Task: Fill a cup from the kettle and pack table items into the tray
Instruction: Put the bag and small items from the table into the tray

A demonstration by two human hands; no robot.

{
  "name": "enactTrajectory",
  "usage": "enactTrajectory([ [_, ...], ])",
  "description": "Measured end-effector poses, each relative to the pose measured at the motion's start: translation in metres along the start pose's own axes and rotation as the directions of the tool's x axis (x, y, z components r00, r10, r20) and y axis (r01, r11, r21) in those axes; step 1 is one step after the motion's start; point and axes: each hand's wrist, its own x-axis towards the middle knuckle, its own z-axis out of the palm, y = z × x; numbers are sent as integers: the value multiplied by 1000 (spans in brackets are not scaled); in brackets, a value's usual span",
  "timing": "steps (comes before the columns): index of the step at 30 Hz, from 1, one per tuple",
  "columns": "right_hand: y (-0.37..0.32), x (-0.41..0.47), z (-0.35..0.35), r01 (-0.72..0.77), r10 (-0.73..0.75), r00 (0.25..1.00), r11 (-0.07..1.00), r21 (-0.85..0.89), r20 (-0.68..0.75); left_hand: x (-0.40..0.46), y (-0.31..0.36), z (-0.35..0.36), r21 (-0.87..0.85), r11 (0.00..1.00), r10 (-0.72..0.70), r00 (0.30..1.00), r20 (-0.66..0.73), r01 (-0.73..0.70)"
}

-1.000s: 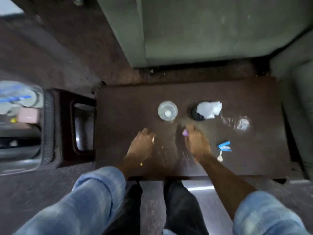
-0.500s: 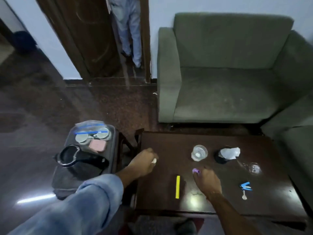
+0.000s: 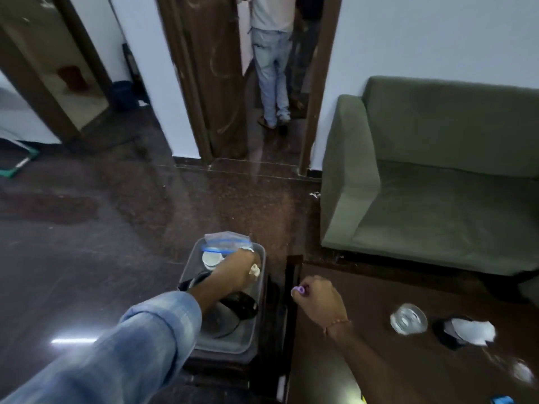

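A grey tray sits on a low stand left of the dark table. My left hand hovers over the tray, closed around a small white item. Under my forearm lies the black kettle. A zip bag with white lids rests at the tray's far end. My right hand is above the table's left edge, fingers shut on a small purple item. A clear glass cup stands on the table, right of that hand.
A black object with white crumpled tissue lies right of the cup, clear plastic wrap beyond it. A blue item and a yellow strip show at the bottom edge. A green sofa stands behind the table. A person stands in the doorway.
The view swung up and left. My left hand carried the white item from the table's left edge to above the tray. My right hand lifted the purple item leftward.
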Motion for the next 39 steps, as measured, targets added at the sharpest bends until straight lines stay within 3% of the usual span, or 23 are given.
enactTrajectory([
  [6, -53, 60, 23, 98, -94, 993, 994, -43, 76, -4, -66, -31, -116, 970, -223, 972, -79, 213],
  [11, -74, 89, 47, 102, -94, 990, 992, -75, 109, 1, -113, -30, -183, 936, -326, 938, -120, 302],
  [21, -106, 144, 114, 21, 24, 971, 982, -186, 237, 69, -197, 0, -131, 963, -222, 967, 123, 238],
  [27, -112, 167, 156, -3, 86, 944, 967, -254, 318, 84, -240, 37, -90, 966, -209, 939, 273, 242],
  [34, -104, 178, 198, -14, 148, 926, 932, -362, 346, 84, -263, 72, -77, 988, -99, 940, 326, 131],
  [39, -97, 181, 215, -23, 177, 917, 918, -396, 359, 80, -267, 85, -65, 987, -123, 943, 309, 150],
])
